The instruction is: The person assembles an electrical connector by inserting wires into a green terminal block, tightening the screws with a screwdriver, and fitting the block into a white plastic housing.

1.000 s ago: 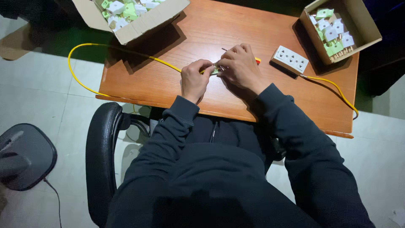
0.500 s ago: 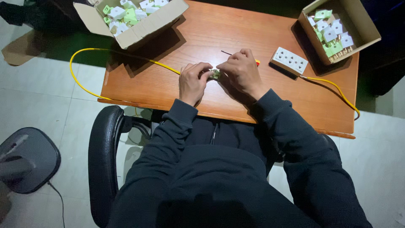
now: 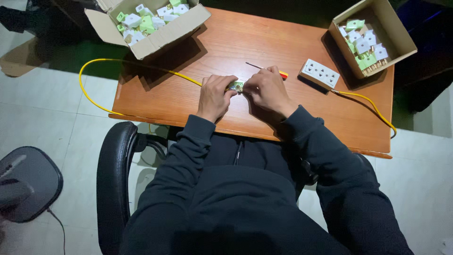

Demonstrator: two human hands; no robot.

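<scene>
- Our left hand (image 3: 214, 96) and right hand (image 3: 268, 89) pinch one small green-and-white plug part (image 3: 236, 86) between the fingertips.
- It sits just above the wooden table (image 3: 236, 42), near the front edge, mostly hidden.
- The screwdriver (image 3: 266, 69) lies on the table, just behind our right hand.

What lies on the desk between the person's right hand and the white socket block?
In the head view, a screwdriver with a red-and-yellow handle lies between the right hand and the white socket block, partly hidden by the hand; otherwise bare wooden desk.
</scene>
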